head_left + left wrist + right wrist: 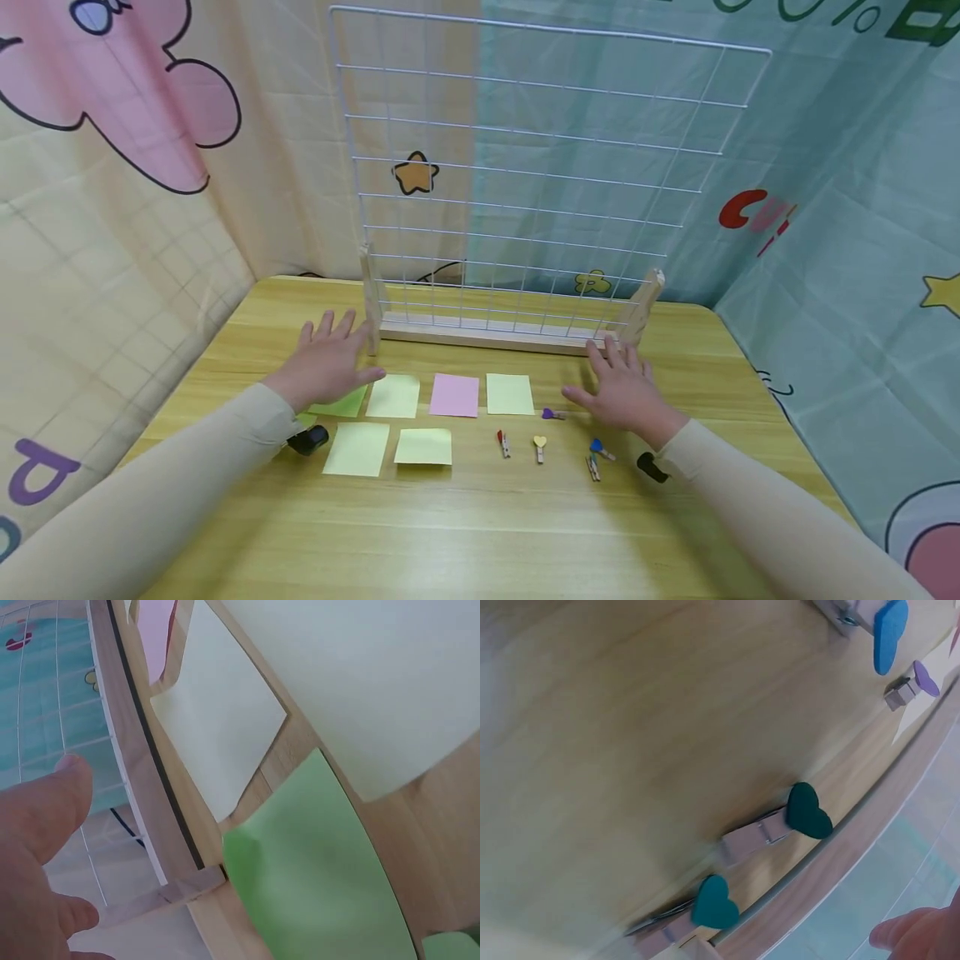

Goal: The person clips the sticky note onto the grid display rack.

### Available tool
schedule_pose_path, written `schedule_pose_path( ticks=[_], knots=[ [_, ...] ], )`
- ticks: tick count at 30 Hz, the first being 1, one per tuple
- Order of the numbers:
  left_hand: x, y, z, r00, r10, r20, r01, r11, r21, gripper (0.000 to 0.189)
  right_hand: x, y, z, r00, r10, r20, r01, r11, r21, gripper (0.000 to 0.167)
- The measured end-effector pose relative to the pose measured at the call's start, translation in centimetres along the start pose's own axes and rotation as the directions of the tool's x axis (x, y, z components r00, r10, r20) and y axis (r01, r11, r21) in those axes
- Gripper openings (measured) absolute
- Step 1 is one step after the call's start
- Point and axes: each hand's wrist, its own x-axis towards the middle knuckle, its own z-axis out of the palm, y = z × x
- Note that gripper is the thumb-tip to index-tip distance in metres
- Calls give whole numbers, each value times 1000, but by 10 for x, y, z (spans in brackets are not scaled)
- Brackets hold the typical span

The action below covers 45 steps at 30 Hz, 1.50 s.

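Note:
My left hand, fingers spread, is held over the left end of the sticky notes, near the grid rack's left foot. Beneath it lies a green sticky note; a pale yellow note is beside its thumb. My right hand, also spread and holding nothing, is by the rack's right foot. Close to its thumb lies a clothespin with a purple heart. Two clothespins with dark green hearts, one nearer and one lower, show in the right wrist view. The white wire grid rack stands upright behind both hands.
A pink note and several pale notes lie in two rows. Right of them are clothespins with a red heart, a yellow heart and a blue heart. Printed curtains surround the wooden table.

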Motion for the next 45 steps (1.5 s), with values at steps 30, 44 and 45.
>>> schedule_pose_path(
  ticks=[30,44,45],
  knots=[
    [-26,-67,0,996,-38,85,42,998,-43,80,-29,38,-2,1000,-3,0,3,1000,15,93],
    [-28,-74,6,996,6,84,0,997,-71,70,-34,54,0,997,31,75,-33,999,36,78],
    [-28,-75,7,996,6,84,0,998,-70,70,-35,55,0,996,29,80,-32,999,38,76]
  ],
)
